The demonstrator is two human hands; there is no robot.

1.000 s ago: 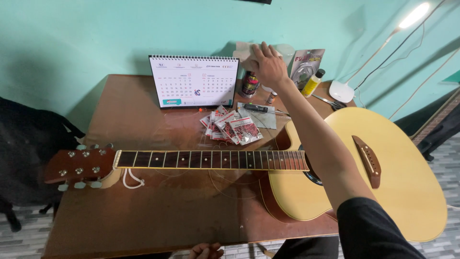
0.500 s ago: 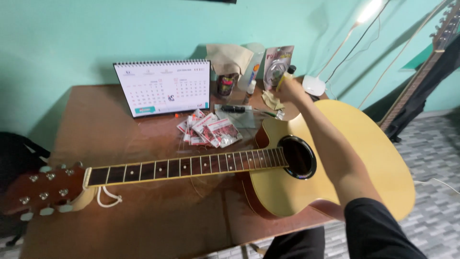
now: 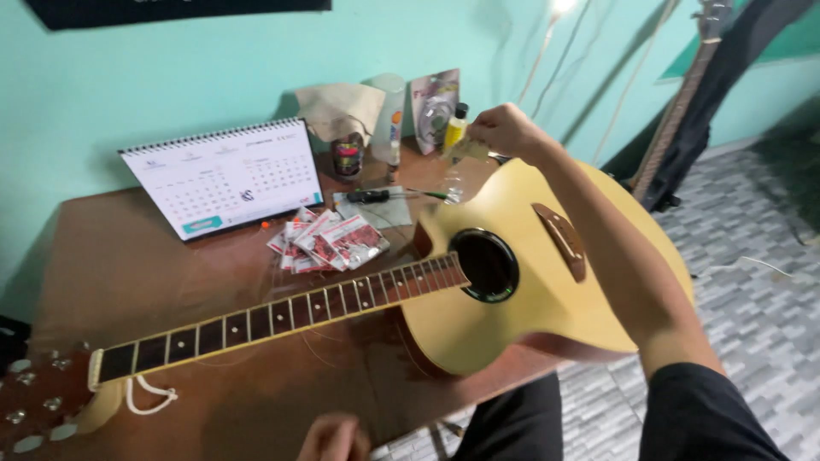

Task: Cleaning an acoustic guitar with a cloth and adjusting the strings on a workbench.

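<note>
A pale yellow acoustic guitar lies flat on the brown wooden table, its neck running left to the headstock. My right hand hovers over the guitar's upper bout, near the table's back. It pinches a small clear plastic packet that hangs below the fingers. My left hand shows only partly at the bottom edge, by the table's front; its fingers look curled and I cannot tell what it holds.
A desk calendar, red-and-white string packets and a black-handled tool sit behind the neck. At the back are a cloth, a can, a yellow bottle and a blister pack. Another guitar leans at the right wall.
My right hand has drawn back from the items at the table's back toward the guitar body, now holding a clear packet. The view has swung right and closer.
</note>
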